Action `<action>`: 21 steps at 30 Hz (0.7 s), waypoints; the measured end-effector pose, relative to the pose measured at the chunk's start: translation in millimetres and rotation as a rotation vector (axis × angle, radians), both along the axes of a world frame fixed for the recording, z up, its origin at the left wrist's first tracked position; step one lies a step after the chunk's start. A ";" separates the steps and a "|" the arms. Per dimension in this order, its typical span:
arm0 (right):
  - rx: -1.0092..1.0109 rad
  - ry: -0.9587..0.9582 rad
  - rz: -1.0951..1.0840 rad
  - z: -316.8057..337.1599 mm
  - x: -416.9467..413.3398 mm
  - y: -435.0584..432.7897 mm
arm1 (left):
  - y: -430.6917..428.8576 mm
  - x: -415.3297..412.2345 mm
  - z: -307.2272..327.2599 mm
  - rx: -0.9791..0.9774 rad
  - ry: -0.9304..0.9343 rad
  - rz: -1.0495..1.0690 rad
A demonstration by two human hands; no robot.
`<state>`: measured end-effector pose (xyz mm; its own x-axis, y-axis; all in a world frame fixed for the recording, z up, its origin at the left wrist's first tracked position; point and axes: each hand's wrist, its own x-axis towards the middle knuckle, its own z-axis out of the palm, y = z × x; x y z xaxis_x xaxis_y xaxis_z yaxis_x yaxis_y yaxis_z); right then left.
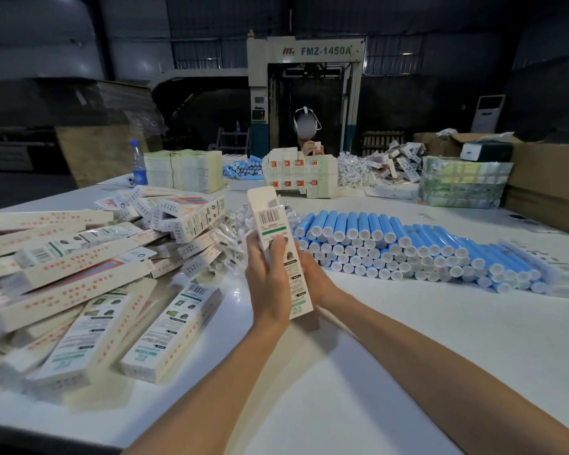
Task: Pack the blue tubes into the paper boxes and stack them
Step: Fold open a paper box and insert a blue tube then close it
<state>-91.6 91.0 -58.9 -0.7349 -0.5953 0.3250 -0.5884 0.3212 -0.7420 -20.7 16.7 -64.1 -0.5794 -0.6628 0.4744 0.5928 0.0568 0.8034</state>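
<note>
Head view: 2 hands hold 1 paper box up over the table.

The left hand point(270, 274) curls its fingers round the front of the paper box point(276, 231). The right hand point(314, 274) grips it from behind and is mostly hidden. The box tilts up, and its far flap looks open. I cannot tell if a tube is inside. The blue tubes point(408, 247) lie in a big pile on the table point(342, 372), just right of the hands. A heap of boxes point(79, 277) lies on the left, tossed about, not neat. I think some are packed, but lots of tubes are left, and no neat stack is made yet.
</note>
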 end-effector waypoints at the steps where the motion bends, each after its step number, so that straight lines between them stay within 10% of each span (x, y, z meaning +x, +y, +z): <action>1: -0.023 0.016 -0.012 6.5 -5.8 8.8 | 0.9 -0.4 -0.4 0.003 -0.018 -0.051; 11: -0.441 0.212 -0.248 110.2 -8.1 145.0 | 19.5 -0.6 -13.2 -0.061 -0.214 -0.457; 21: 0.316 0.595 -0.081 151.8 16.8 135.2 | 28.2 5.5 -12.7 -0.217 -0.223 -0.561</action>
